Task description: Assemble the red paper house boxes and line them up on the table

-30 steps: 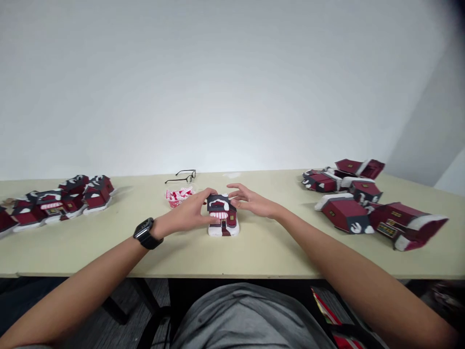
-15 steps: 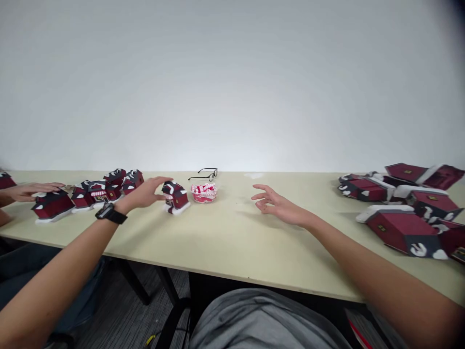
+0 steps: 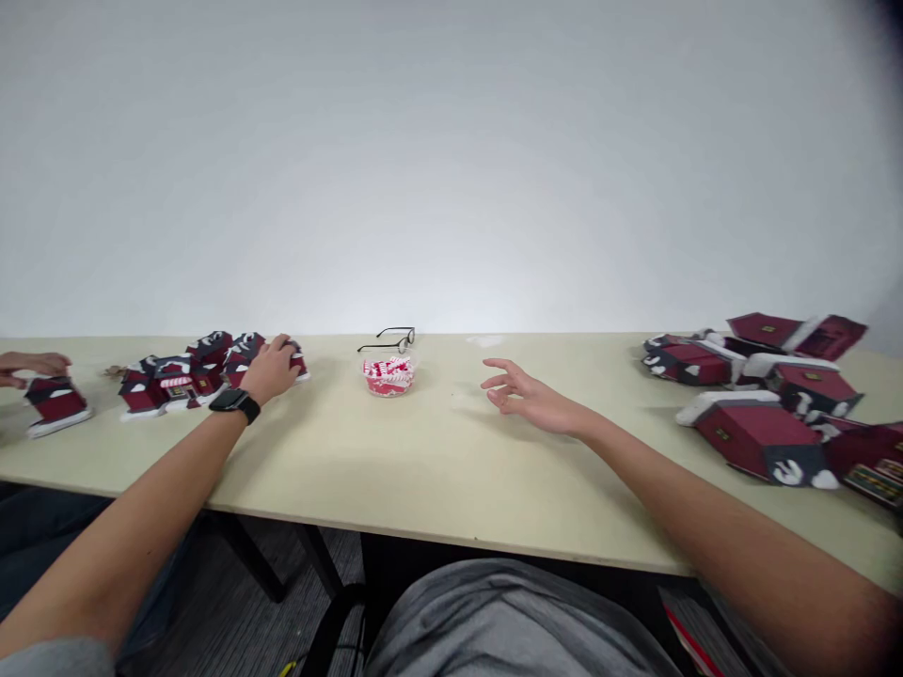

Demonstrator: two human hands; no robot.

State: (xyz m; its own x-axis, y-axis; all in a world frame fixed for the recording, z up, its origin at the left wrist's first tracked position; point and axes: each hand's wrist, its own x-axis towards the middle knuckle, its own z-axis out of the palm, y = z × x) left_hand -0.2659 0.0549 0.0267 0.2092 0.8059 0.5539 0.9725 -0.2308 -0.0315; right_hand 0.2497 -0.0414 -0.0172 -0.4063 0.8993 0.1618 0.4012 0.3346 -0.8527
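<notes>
My left hand (image 3: 271, 370), with a black watch at its wrist, is closed over a small dark-red toy house (image 3: 300, 361) that has a snowy white base. The hand hides much of this house, which is close to a cluster of similar houses (image 3: 176, 384) at the left. Over the middle of the table, my right hand (image 3: 523, 393) hovers with its fingers apart and nothing in them. Between my hands stands a clear tub (image 3: 389, 378) of red and white striped pieces.
Black eyeglasses (image 3: 387, 340) lie behind the tub. At the right, several more red houses (image 3: 766, 437) lie tipped over in a pile on the table (image 3: 423, 470). Another person's hand (image 3: 34, 365) is on a house (image 3: 57, 400) at the far left.
My left hand has moved the small house left and back, away from the tub to the cluster. The other person's hand and house have shifted left. My right hand stays nearly still.
</notes>
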